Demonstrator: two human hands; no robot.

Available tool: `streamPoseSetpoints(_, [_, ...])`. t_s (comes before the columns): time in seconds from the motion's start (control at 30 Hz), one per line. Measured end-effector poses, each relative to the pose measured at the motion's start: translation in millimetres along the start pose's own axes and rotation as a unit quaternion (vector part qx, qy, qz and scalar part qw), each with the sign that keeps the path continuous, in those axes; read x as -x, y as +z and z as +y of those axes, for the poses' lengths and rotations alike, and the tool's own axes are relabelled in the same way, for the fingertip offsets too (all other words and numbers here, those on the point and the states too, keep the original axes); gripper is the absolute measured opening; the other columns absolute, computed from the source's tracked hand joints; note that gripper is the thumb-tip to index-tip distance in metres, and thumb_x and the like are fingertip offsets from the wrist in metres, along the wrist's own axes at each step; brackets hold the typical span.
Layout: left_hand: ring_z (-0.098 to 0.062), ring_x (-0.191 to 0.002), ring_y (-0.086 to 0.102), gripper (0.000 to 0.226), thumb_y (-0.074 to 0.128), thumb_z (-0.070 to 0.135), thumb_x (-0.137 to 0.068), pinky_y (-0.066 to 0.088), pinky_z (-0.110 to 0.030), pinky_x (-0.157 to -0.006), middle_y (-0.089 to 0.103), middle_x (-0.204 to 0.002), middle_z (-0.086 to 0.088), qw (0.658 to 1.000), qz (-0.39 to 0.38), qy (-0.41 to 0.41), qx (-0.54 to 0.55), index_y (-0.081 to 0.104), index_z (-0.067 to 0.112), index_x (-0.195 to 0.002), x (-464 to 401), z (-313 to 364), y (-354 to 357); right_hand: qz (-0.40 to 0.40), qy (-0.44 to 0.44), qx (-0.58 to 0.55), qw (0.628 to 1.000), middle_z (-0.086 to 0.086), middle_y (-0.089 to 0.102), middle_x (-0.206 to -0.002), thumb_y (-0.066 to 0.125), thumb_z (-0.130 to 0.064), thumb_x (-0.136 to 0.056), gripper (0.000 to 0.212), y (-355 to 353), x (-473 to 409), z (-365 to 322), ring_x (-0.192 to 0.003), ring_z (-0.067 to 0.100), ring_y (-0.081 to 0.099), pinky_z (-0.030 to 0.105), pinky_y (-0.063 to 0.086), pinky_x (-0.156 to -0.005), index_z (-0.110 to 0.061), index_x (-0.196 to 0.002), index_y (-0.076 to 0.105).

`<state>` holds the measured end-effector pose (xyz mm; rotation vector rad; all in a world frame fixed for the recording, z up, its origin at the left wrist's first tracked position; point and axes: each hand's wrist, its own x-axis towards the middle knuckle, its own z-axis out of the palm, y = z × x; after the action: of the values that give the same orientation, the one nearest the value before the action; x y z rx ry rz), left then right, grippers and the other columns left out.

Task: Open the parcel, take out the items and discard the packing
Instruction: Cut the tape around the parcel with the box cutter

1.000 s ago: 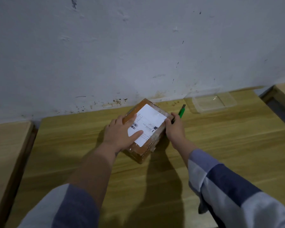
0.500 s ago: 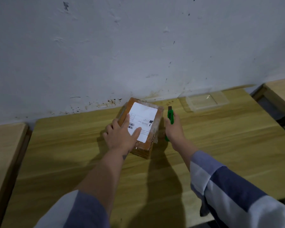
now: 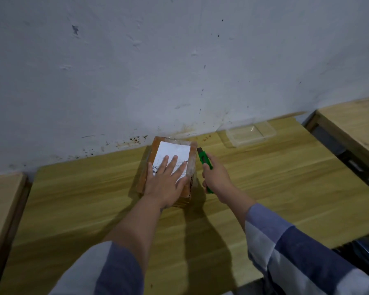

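Small brown cardboard parcel [image 3: 172,167] with white shipping label, frame centre on the wooden tabletop [image 3: 264,177], still taped shut; cutting, unpacking, discarding all remain. Left hand [image 3: 166,184] lies flat on the parcel, fingers straight. Right hand [image 3: 216,177], grip curled round a green utility knife [image 3: 205,159], sits just right of the parcel.

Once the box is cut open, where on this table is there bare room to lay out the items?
Bare wooden table lies right of the right hand holding the green utility knife, and left of the taped brown cardboard parcel under the left hand. Crowded: the back edge with the clear plastic tray.
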<state>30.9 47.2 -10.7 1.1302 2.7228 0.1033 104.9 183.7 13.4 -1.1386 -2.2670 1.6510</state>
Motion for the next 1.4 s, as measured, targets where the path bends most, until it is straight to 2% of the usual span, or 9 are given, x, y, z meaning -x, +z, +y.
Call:
streamPoseSetpoints(0.1, [-0.015, -0.147, -0.018, 0.054, 0.006, 0.053, -0.098, -0.015, -0.054, -0.113, -0.011, -0.161, 0.010, 1.000, -0.007, -0.018, 0.005, -0.002, 0.042, -0.150, 1, 3, 2, -0.005, 0.000, 0.015, 1.000, 0.004, 0.051, -0.101, 0.035, -0.021, -0.100, 0.044, 1, 1, -6, -0.062, 0.014, 0.049, 0.030, 0.045, -0.056, -0.025, -0.144, 0.031])
streamPoseSetpoints(0.23, [-0.015, -0.147, -0.016, 0.053, 0.009, 0.050, -0.099, -0.013, -0.054, -0.114, -0.011, -0.161, 0.009, 0.999, -0.010, -0.041, 0.012, 0.000, 0.041, -0.150, 1, 8, 1, -0.010, 0.000, 0.056, 0.998, 0.009, 0.060, -0.102, 0.033, -0.020, -0.100, 0.045, 2, 0, -15, -0.057, 0.016, 0.050, 0.029, 0.043, -0.048, -0.027, -0.145, 0.030])
streamPoseSetpoints(0.43, [-0.017, -0.147, -0.015, 0.053, 0.013, 0.047, -0.099, -0.012, -0.056, -0.113, -0.009, -0.161, 0.007, 0.998, 0.011, -0.055, 0.009, 0.001, 0.039, -0.151, -1, 11, 6, -0.029, 0.001, 0.138, 0.990, 0.015, 0.063, -0.104, 0.032, -0.016, -0.099, 0.048, 4, -6, -29, -0.074, 0.029, 0.056, 0.046, 0.055, -0.072, -0.028, -0.145, 0.029])
streamPoseSetpoints(0.53, [-0.017, -0.148, -0.015, 0.054, 0.013, 0.048, -0.099, -0.012, -0.057, -0.113, -0.008, -0.161, 0.007, 0.998, 0.018, -0.061, 0.010, 0.003, 0.039, -0.151, -2, 12, 9, -0.051, 0.002, 0.219, 0.974, 0.015, 0.065, -0.113, 0.036, -0.006, -0.096, 0.055, 3, -3, -34, -0.079, 0.035, 0.065, 0.046, 0.058, -0.064, -0.024, -0.147, 0.025])
streamPoseSetpoints(0.67, [-0.018, -0.147, -0.016, 0.054, 0.008, 0.049, -0.099, -0.013, -0.056, -0.114, -0.009, -0.161, 0.007, 0.998, 0.018, -0.066, 0.010, 0.002, 0.038, -0.151, -1, 13, 9, -0.071, 0.002, 0.226, 0.972, 0.019, 0.062, -0.118, 0.037, -0.007, -0.095, 0.056, 2, 16, -35, -0.088, 0.037, 0.064, 0.049, 0.058, -0.076, -0.021, -0.147, 0.024])
streamPoseSetpoints(0.77, [-0.019, -0.147, -0.017, 0.053, 0.009, 0.047, -0.099, -0.013, -0.057, -0.114, -0.010, -0.161, 0.006, 0.998, 0.016, -0.066, 0.005, 0.001, 0.038, -0.151, 1, 14, 8, -0.073, 0.019, 0.233, 0.970, 0.017, 0.062, -0.105, 0.038, -0.007, -0.095, 0.053, 1, 21, -39, -0.073, 0.034, 0.066, 0.037, 0.057, -0.050, -0.024, -0.144, 0.029])
streamPoseSetpoints(0.83, [-0.020, -0.147, -0.017, 0.053, 0.009, 0.047, -0.100, -0.012, -0.058, -0.115, -0.011, -0.161, 0.005, 0.998, 0.014, -0.063, -0.002, 0.000, 0.038, -0.151, 2, 16, 7, -0.082, 0.014, 0.246, 0.966, 0.013, 0.057, -0.090, 0.038, -0.005, -0.094, 0.047, -1, 21, -40, -0.058, 0.027, 0.058, 0.025, 0.044, -0.031, -0.021, -0.138, 0.036])
streamPoseSetpoints(1.0, [-0.019, -0.148, -0.015, 0.053, 0.009, 0.049, -0.100, -0.012, -0.057, -0.115, -0.007, -0.162, 0.006, 0.998, 0.024, -0.065, 0.014, 0.004, 0.038, -0.151, 3, 17, 7, -0.096, 0.035, 0.136, 0.985, 0.004, 0.043, -0.067, 0.029, -0.007, -0.096, 0.046, -10, 24, -35, -0.050, 0.021, 0.044, 0.029, 0.040, -0.040, -0.023, -0.139, 0.040])
streamPoseSetpoints(1.4, [-0.017, -0.148, -0.013, 0.053, 0.011, 0.048, -0.099, -0.012, -0.056, -0.115, -0.005, -0.162, 0.007, 0.997, 0.027, -0.067, 0.026, 0.007, 0.038, -0.151, 2, 15, 7, -0.096, 0.050, 0.075, 0.991, -0.002, 0.041, -0.067, 0.031, -0.013, -0.099, 0.051, -13, 44, -17, -0.045, 0.018, 0.043, 0.028, 0.040, -0.042, -0.031, -0.147, 0.027])
